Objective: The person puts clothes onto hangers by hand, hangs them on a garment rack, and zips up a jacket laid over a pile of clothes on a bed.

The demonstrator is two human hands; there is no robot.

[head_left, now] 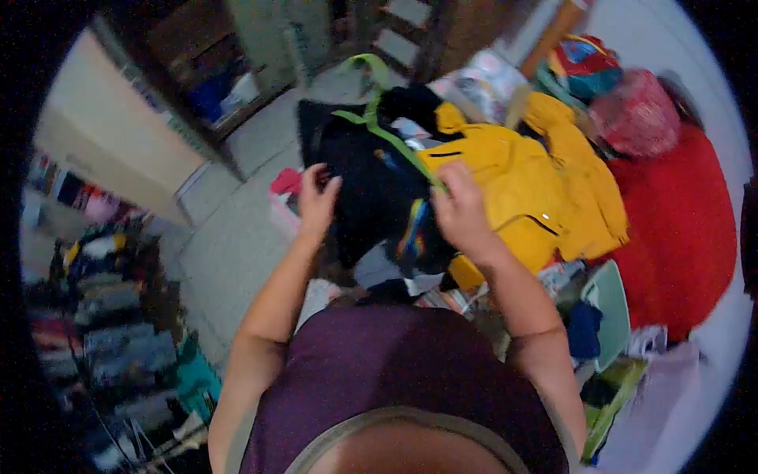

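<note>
A black garment (359,178) with a small rainbow-coloured print is spread out in front of me. Across its far part lies a green clothes hanger (369,118), hook pointing away from me. My left hand (318,204) is at the garment's left edge, thumb and fingers curled around the dark cloth. At the lower right end of the hanger, my right hand (462,204) has its fingers closed on the green arm, right over the black cloth. Blur hides the exact fingertip contact. A yellow jacket (513,178) lies just right of my right hand.
Red cloth (679,229) and a pink bundle (636,114) are heaped at the right. A pale green basket (612,316) stands near my right elbow. Several folded clothes (118,347) are stacked at lower left. A doorway and shelving (213,71) are beyond the tiled floor (213,237).
</note>
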